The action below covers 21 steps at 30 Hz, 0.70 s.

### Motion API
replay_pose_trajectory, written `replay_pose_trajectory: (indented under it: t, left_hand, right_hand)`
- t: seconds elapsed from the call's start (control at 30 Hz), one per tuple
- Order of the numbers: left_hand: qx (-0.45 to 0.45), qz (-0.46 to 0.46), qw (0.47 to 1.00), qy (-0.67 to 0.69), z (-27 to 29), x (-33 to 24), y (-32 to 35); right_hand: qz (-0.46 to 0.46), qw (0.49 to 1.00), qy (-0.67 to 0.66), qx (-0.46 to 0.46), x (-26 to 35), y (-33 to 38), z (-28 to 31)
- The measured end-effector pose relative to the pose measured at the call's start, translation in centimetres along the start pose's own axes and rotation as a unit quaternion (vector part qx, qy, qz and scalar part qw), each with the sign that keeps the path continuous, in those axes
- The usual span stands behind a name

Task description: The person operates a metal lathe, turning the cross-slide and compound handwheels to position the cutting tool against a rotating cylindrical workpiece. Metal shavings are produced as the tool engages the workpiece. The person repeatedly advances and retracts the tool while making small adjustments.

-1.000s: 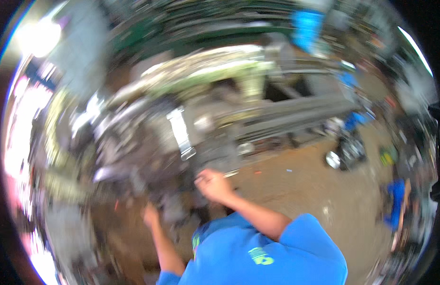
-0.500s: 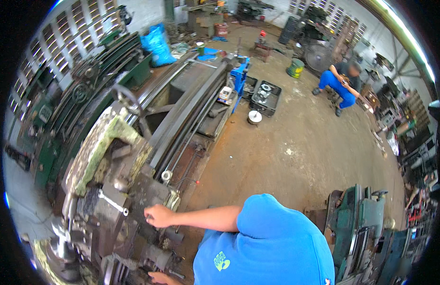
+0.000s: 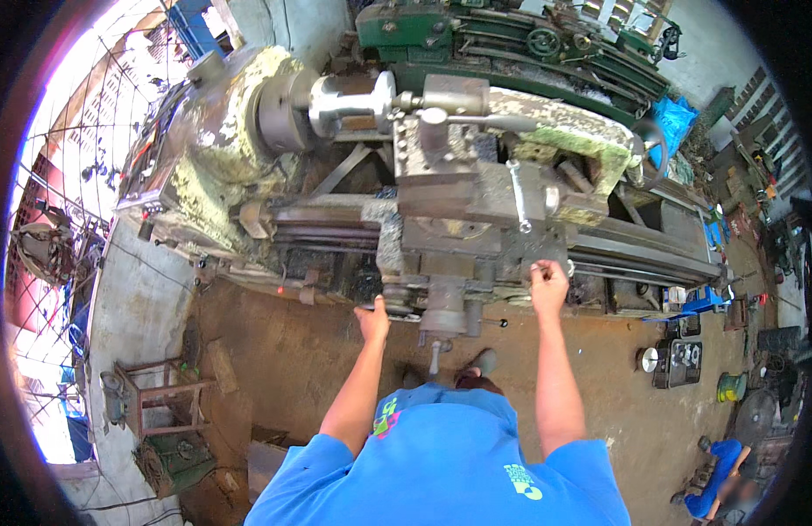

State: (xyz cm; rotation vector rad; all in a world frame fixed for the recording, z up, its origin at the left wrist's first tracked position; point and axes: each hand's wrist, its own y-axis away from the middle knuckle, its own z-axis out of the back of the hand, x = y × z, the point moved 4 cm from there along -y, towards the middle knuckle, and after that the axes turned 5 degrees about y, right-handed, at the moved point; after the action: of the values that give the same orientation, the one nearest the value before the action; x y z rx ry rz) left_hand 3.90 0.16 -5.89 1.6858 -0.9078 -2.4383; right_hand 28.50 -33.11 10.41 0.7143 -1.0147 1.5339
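Evidently both hands' grip point(image 3: 548, 285) clasps lathe controls point(image 3: 423, 309).

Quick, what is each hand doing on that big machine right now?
Left hand: closed on a handwheel at the lathe's front.
Right hand: closed around a small handle there.

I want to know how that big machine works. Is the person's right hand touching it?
Touching. The head view shows the right hand gripping a control on the front of the lathe carriage, with no gap between them.
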Motion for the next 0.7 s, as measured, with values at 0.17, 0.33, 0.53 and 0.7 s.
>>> replay_pose_trajectory:
  t: [0.17,0.33,0.53,0.7]
  left_hand:
    - [0.025,0.029,0.998,-0.046,1.2,-1.4,1.4]
    - [0.057,0.072,0.994,-0.064,1.7,-1.4,1.3]
    - [0.075,0.102,0.989,-0.07,1.6,-1.2,0.4]
    - [0.023,0.069,0.994,-0.077,1.6,-1.3,-0.1]
  right_hand:
    - [-0.009,0.999,0.027,0.024,-0.2,-0.3,-0.3]
    - [-0.031,0.999,-0.006,0.008,-0.3,-0.4,-0.6]
    - [-0.027,0.999,-0.015,0.04,-0.1,0.0,-0.5]
    - [-0.011,0.999,0.009,0.047,0.6,0.0,-0.3]
